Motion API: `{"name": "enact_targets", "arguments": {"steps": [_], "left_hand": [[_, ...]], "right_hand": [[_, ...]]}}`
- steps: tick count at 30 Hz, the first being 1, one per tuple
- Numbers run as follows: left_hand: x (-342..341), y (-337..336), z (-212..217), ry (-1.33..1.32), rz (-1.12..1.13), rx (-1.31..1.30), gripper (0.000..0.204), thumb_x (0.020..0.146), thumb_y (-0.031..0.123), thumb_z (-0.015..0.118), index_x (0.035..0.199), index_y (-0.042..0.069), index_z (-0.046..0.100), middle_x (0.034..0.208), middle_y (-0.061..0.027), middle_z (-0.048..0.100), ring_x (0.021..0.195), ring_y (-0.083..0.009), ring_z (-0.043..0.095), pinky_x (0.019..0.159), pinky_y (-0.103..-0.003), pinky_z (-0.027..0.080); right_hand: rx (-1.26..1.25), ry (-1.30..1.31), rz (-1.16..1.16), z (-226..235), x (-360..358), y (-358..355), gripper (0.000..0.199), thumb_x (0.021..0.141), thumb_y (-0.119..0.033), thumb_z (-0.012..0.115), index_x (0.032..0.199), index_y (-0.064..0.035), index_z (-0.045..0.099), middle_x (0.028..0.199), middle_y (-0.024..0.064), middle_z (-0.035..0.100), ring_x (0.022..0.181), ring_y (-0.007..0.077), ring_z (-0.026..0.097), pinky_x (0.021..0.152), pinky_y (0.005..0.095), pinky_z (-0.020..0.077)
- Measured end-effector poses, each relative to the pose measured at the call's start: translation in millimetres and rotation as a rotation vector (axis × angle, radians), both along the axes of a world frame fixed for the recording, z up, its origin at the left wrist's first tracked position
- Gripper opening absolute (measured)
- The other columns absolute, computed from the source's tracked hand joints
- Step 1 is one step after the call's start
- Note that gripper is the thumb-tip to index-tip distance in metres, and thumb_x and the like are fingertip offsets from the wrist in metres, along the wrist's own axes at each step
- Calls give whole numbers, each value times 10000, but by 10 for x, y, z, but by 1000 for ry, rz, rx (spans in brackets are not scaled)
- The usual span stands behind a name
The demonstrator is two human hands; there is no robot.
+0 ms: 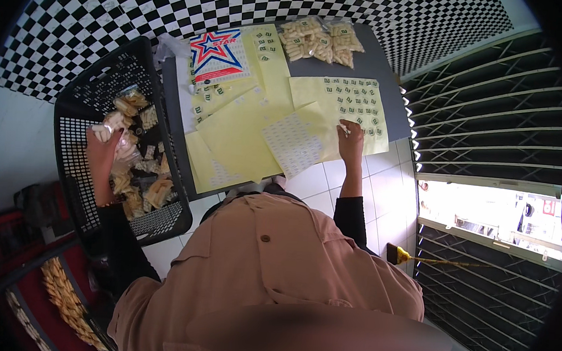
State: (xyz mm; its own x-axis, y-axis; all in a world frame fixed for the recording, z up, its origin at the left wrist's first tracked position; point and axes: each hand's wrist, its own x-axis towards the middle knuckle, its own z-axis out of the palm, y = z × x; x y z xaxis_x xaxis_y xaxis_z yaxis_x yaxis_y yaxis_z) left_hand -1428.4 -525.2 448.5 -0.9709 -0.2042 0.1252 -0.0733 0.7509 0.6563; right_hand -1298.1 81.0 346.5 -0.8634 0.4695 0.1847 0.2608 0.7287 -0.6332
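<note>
My left hand (104, 148) reaches into a black plastic basket (185, 211) on the left. Its fingers are closed on a clear bag of pale, finger-shaped snacks (101, 132). More clear bags of snacks (161, 192) lie below and around it in the basket. Over the right part of the table my right hand (352, 144) is closed in a pinch. Something small and whitish shows at its fingertips, too small to name. Just beyond that hand lies a yellow sheet with rows of round printed stickers (356, 100).
Several overlapping yellow sheets (232, 134) cover the grey table (390, 73), one with a star-printed packet (219, 57) on it. Filled snack bags (320, 41) sit at the far edge. A broom (405, 255) lies on the tiled floor near a folding metal gate (490, 124).
</note>
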Motion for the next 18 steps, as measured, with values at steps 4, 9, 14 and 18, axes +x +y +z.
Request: {"name": "enact_targets", "arguments": {"steps": [4,9,14,18], "left_hand": [[416,1088,555,28,-118,349,624,789,181,778,1268,4,420,1120,-142,564,1030,-222,583,843,-338,507],[754,2138,237,48,-413,297,680,822,108,734,1367,7,341,1101,-158,608,925,-192,632,800,-286,527],[721,2856,-191,-164,-431,612,649,851,173,715,1349,-15,345,1026,-169,655,912,-193,649,786,-288,517],[635,3208,-359,-127,-450,729,554,919,175,638,1338,-34,343,1177,-189,585,1046,-189,593,894,-278,464]], "right_hand": [[41,-121,57,-1,-16,-138,354,762,-150,746,1087,-57,640,1086,167,598,1016,354,541,869,435,455],[10,-131,53,99,77,-249,382,739,-152,765,1079,-34,635,1056,164,594,986,337,557,849,422,469],[24,-26,-41,42,109,66,321,781,-131,732,1070,-21,647,1014,139,612,897,263,604,795,385,487],[-9,-42,-93,44,108,334,274,810,-116,695,1067,-38,642,1033,132,605,923,277,591,807,400,489]]}}
